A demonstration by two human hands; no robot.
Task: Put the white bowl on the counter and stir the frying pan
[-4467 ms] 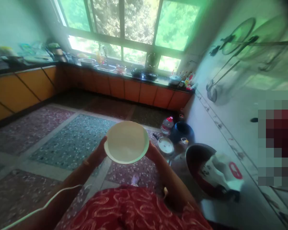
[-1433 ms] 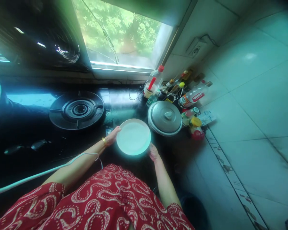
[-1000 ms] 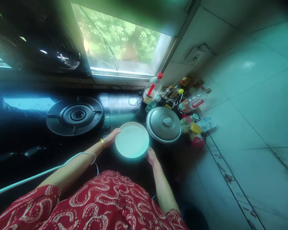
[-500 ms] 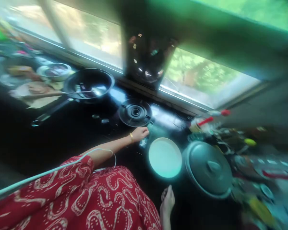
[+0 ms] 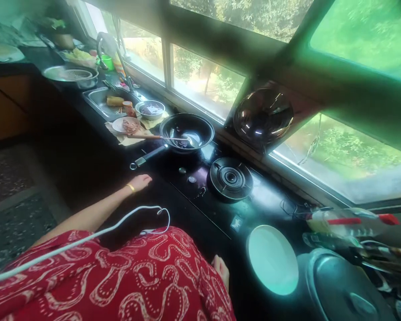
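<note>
My left hand point(image 5: 142, 182) is loosely closed and shows nothing in it. It hovers in front of the stove, just below the handle of a black wok point(image 5: 187, 133). A spatula with a wooden handle point(image 5: 143, 136) rests across the wok, its metal head inside. My right hand point(image 5: 221, 269) is low by the counter's front edge, partly hidden by my red patterned clothing, fingers curled with nothing visible in them. To its right lies a pale round plate point(image 5: 272, 259). Between wok and plate is a bare gas burner point(image 5: 231, 178).
A large lidded pot point(image 5: 345, 285) stands at the right, with bottles point(image 5: 350, 220) behind it. Left of the wok are a plate of meat point(image 5: 128, 125), a metal bowl point(image 5: 150, 109) and the sink point(image 5: 102, 100). A white cable point(image 5: 120, 223) crosses my front.
The view has swung left, bringing the sink and far counter into sight. My left hand has moved left from beside the burner to near the wok's handle. My right hand has drawn closer to my body.
</note>
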